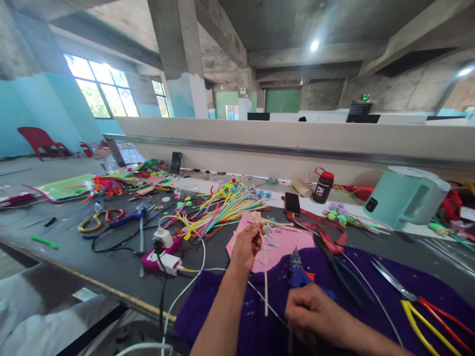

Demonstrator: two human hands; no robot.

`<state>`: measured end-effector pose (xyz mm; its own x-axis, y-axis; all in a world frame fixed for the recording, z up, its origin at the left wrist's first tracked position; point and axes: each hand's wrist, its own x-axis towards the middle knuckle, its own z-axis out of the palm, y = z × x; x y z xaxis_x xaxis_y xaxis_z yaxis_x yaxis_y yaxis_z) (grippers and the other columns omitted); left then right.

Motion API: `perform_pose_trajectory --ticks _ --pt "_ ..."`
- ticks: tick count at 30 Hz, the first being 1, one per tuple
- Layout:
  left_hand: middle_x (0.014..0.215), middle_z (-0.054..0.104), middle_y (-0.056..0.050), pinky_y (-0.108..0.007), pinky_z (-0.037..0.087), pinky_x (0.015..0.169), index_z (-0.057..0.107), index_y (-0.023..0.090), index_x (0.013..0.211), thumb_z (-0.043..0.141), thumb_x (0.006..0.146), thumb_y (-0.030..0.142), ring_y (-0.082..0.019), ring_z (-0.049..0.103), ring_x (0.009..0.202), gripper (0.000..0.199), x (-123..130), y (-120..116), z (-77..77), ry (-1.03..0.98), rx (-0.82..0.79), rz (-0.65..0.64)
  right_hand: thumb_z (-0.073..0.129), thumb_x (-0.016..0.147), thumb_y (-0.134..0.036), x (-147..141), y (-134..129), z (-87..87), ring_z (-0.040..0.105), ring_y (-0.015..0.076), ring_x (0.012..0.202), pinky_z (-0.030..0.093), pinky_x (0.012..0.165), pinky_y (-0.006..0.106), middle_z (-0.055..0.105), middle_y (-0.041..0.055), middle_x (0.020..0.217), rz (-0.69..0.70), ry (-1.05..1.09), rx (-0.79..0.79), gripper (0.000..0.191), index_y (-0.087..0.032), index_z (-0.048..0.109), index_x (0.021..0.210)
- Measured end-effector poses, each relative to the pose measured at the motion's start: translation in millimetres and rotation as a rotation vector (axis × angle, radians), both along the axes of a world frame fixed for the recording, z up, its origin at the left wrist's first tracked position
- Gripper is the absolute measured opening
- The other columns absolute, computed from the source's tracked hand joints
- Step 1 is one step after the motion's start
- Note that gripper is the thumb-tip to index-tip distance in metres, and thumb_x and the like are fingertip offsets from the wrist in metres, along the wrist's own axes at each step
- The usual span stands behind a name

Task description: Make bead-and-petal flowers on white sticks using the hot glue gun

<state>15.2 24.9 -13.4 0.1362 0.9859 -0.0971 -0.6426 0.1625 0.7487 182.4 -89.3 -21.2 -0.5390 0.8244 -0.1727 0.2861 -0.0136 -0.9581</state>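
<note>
My left hand [247, 247] is closed in a pinch on a pale pipe-cleaner flower [256, 216], held over a pink sheet. Its cream stem [265, 282] hangs down in front of the purple cloth. My right hand [306, 306] is curled closed, low over the cloth, apart from the flower. A faint, blurred strip shows beneath its fingers; I cannot make out what it is. Just beyond this hand lies a blue glue gun [298, 272], its nozzle pointing away. The pink sheet [297, 242] carries small cut pieces and pale stems.
Dark pliers [345, 272] and large scissors [404, 291] lie on the purple cloth [208, 301] at right. A power strip [163, 259] with cables sits left. Bundled pipe cleaners [226, 207], a phone [292, 203], a bottle [324, 187] and a mint kettle [397, 198] stand farther back.
</note>
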Motion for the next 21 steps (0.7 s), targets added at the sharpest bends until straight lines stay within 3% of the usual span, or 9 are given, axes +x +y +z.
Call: perform_pose_trajectory --ticks 3,5,9,12,15,19,21 --pt "0.059 0.06 0.0 -0.012 0.022 0.031 0.063 0.009 0.075 0.069 0.062 0.025 -0.001 0.041 0.036 0.021 7 -5 0.8 0.05 0.039 -0.007 0.047 0.077 -0.034 15 14 5.2 0.039 0.0048 0.035 0.027 0.034 0.016 0.051 -0.0034 0.05 -0.148 0.051 0.047 0.024 -0.015 0.05 0.062" --pt "0.059 0.059 0.0 -0.012 0.021 0.031 0.063 0.01 0.076 0.067 0.063 0.027 -0.001 0.04 0.036 0.021 10 -8 0.6 0.092 0.059 -0.025 0.046 0.08 -0.036 31 22 4.4 0.041 0.006 0.036 0.029 0.037 0.017 0.052 -0.0024 0.052 -0.256 -0.002 0.161 0.027 -0.016 0.051 0.063" --pt "0.059 0.058 0.001 -0.012 0.021 0.031 0.063 0.011 0.078 0.065 0.064 0.028 -0.001 0.039 0.036 0.022 16 -9 -2.4 0.064 -0.063 -0.087 0.044 0.083 -0.035 66 33 -5.9 0.047 0.0109 0.047 0.035 0.048 0.023 0.053 -0.0004 0.057 -0.565 -0.236 0.51 0.027 -0.018 0.054 0.064" --pt "0.059 0.058 0.001 -0.012 0.022 0.031 0.063 0.011 0.08 0.064 0.066 0.028 0.0 0.039 0.036 0.022 22 -10 -5.0 0.071 -0.131 -0.154 0.045 0.082 -0.036 80 43 -11.6 0.049 0.0135 0.052 0.036 0.054 0.025 0.052 0.0 0.057 -0.656 -0.326 0.606 0.026 -0.019 0.056 0.066" --pt "0.058 0.057 0.002 -0.012 0.022 0.031 0.062 0.012 0.078 0.064 0.066 0.026 0.0 0.038 0.035 0.019 28 -12 -6.4 0.059 -0.193 -0.216 0.042 0.084 -0.036 77 54 -12.2 0.049 0.014 0.054 0.035 0.055 0.025 0.053 0.0008 0.058 -0.607 -0.349 0.63 0.028 -0.019 0.057 0.068" --pt "0.057 0.056 0.002 -0.011 0.024 0.03 0.061 0.012 0.076 0.064 0.065 0.024 0.0 0.037 0.034 0.016 33 -13 -6.4 0.055 -0.26 -0.242 0.037 0.087 -0.035 66 57 -8.6 0.053 0.0153 0.067 0.037 0.063 0.025 0.058 0.0044 0.073 -0.3 -0.569 0.679 0.029 -0.018 0.06 0.079" --pt "0.057 0.056 0.002 -0.011 0.025 0.03 0.061 0.011 0.076 0.064 0.065 0.023 0.0 0.037 0.035 0.016 34 -13 -6.0 0.064 -0.263 -0.243 0.043 0.083 -0.039 65 52 -5.5 0.054 0.0172 0.077 0.037 0.069 0.026 0.059 0.0057 0.082 -0.235 -0.668 0.683 0.028 -0.018 0.059 0.091"
